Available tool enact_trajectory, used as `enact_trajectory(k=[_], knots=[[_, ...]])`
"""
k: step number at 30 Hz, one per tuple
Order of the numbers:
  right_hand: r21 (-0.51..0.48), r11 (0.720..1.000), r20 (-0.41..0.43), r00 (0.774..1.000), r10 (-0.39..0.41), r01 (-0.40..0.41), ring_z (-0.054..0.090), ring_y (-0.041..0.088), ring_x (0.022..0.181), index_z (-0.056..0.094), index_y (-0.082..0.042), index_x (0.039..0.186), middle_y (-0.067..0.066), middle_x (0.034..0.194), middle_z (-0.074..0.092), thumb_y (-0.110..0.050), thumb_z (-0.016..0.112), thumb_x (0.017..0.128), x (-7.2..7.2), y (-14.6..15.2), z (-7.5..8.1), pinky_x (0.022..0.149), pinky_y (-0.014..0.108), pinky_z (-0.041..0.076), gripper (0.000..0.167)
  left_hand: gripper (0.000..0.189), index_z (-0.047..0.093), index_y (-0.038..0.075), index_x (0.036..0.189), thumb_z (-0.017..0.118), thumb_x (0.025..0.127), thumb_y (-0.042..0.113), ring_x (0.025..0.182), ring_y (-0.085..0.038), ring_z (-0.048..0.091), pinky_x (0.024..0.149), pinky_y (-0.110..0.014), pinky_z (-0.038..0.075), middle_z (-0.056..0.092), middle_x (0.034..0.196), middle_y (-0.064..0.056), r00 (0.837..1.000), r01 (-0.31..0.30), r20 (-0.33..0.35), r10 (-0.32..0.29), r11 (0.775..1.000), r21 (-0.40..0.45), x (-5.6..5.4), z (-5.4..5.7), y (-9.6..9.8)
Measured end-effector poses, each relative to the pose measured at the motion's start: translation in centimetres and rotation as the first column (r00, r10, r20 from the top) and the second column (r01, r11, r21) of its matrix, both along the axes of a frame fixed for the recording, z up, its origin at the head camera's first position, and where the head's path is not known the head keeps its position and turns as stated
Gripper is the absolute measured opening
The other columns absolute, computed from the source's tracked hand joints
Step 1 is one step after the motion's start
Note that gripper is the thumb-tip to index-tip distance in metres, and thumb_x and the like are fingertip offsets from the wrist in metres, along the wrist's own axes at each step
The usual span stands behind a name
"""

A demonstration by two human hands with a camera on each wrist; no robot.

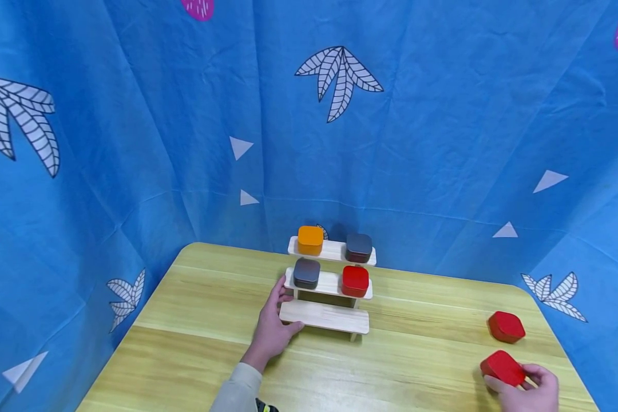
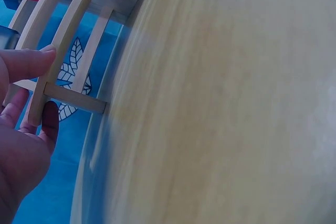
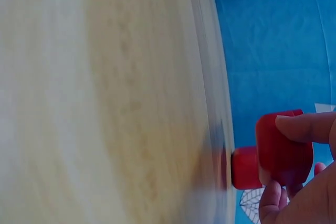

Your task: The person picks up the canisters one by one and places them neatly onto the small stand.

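Note:
A three-tier wooden display stand stands near the back of the table. My left hand holds the left end of its lowest tier, thumb at the front edge and fingers behind. In the left wrist view, the thumb and fingers of that hand lie on either side of the tier's end. At the right, my right hand pinches a red rounded-square tin between thumb and fingers. Another red tin sits on the table just beyond it.
On the top tier are an orange tin at left and a dark grey tin at right. The middle tier bears a dark grey tin and a red tin. Blue patterned cloth hangs behind the wooden table.

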State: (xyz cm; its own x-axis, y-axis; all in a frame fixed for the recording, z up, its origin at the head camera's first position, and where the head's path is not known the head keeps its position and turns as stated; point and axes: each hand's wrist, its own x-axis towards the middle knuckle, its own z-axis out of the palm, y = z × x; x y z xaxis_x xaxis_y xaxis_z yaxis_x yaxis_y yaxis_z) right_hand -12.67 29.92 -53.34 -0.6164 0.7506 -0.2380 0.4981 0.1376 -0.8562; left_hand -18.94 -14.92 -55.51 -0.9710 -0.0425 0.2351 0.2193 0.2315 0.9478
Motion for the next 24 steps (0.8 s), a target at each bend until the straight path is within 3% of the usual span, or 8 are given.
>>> enact_trajectory(k=[3, 7, 15, 20, 24], knots=[[0.005, 1.0, -0.022, 1.0, 0.02, -0.02, 0.04, 0.045, 0.112, 0.044, -0.006, 0.113, 0.027, 0.145, 0.035, -0.002, 0.089, 0.069, 0.0, -0.2, 0.0, 0.063, 0.03, 0.041, 0.063, 0.111, 0.023, 0.02, 0.159, 0.082, 0.071, -0.013, 0.124, -0.025, 0.049, 0.103, -0.049, 0.041, 0.047, 0.139, -0.003, 1.0, 0.002, -0.008, -0.002, 1.0, -0.006, -0.1, -0.4, -0.1], [0.005, 0.998, -0.029, 0.998, 0.062, -0.062, 0.04, 0.047, 0.116, 0.043, -0.005, 0.114, 0.028, 0.144, 0.034, -0.001, 0.09, 0.066, 0.0, -0.4, 0.2, 0.055, 0.021, 0.038, 0.068, 0.11, 0.023, 0.017, 0.159, 0.081, 0.071, -0.015, 0.125, -0.029, 0.049, 0.105, -0.051, 0.039, 0.047, 0.139, -0.007, 1.0, 0.0, -0.002, 0.0, 1.0, -0.002, -0.1, -0.2, -0.1], [0.04, 0.991, -0.057, 0.99, 0.131, -0.129, 0.04, 0.046, 0.115, 0.044, -0.007, 0.114, 0.025, 0.139, 0.039, -0.009, 0.092, 0.067, -0.1, -1.1, 0.3, 0.052, 0.018, 0.04, 0.068, 0.109, 0.025, 0.019, 0.159, 0.082, 0.071, -0.013, 0.125, -0.027, 0.049, 0.107, -0.053, 0.037, 0.047, 0.139, -0.007, 1.0, 0.009, -0.005, -0.009, 1.0, 0.011, -0.3, -0.4, -0.2], [0.095, 0.981, -0.094, 0.979, 0.179, -0.171, 0.044, 0.04, 0.108, 0.043, -0.007, 0.112, 0.019, 0.129, 0.046, -0.005, 0.09, 0.067, 0.0, -2.0, 0.5, 0.054, 0.014, 0.041, 0.065, 0.11, 0.024, 0.019, 0.159, 0.082, 0.071, -0.013, 0.125, -0.026, 0.049, 0.108, -0.053, 0.036, 0.048, 0.139, -0.005, 1.0, 0.003, 0.001, -0.003, 1.0, 0.001, -0.3, -0.5, -0.2], [0.086, 0.979, -0.095, 0.977, 0.193, -0.185, 0.043, 0.042, 0.11, 0.043, -0.006, 0.114, 0.019, 0.131, 0.046, -0.005, 0.091, 0.067, 0.0, -2.7, 0.9, 0.053, 0.016, 0.043, 0.067, 0.11, 0.024, 0.02, 0.159, 0.082, 0.071, -0.012, 0.124, -0.024, 0.049, 0.107, -0.054, 0.036, 0.048, 0.138, -0.002, 1.0, -0.002, 0.0, 0.002, 1.0, -0.012, -0.2, -0.5, -0.2]])
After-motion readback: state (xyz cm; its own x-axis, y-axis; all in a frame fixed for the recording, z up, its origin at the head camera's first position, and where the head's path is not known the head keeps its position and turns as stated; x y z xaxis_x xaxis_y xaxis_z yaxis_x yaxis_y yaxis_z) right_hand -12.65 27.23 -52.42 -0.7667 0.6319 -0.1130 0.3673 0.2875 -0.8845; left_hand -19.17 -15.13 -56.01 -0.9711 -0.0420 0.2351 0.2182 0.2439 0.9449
